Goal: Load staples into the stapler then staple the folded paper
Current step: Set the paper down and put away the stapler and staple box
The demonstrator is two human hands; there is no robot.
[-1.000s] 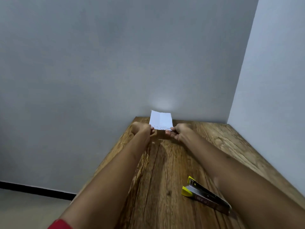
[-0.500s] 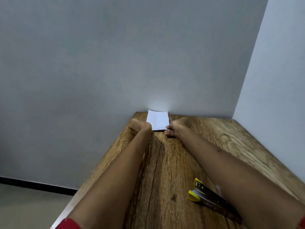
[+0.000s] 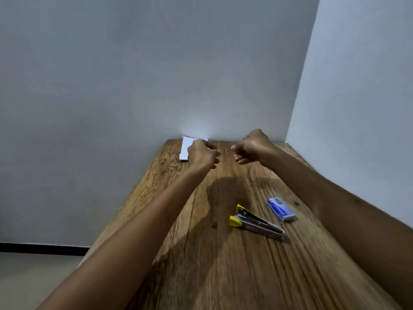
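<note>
From the head view, I see both arms stretched out over the wooden table (image 3: 201,265), which sits in a corner between two pale walls. My left hand (image 3: 202,156) hovers at the far end, in front of the folded paper (image 3: 185,149), which lies flat against the back wall; the fingers are curled loosely inward and hold nothing that I can make out, though whether they touch the paper I cannot tell. My right hand (image 3: 251,148) is lifted just beside it, apart from the paper, fingers half curled and empty.

Nearer to me lies the stapler (image 3: 254,221) — yellow-tipped, its top arm raised a little from the base. Just beside it on the right, not touching, rests a small blue staple box (image 3: 281,209), apparently closed.

I judge the paper as parked and the loading step as not yet begun — neither stapler nor box is in hand. The next move calls for bringing both hands back toward me, one steadying the stapler and swinging its top fully open, the other opening the box and drawing out a strip.
</note>
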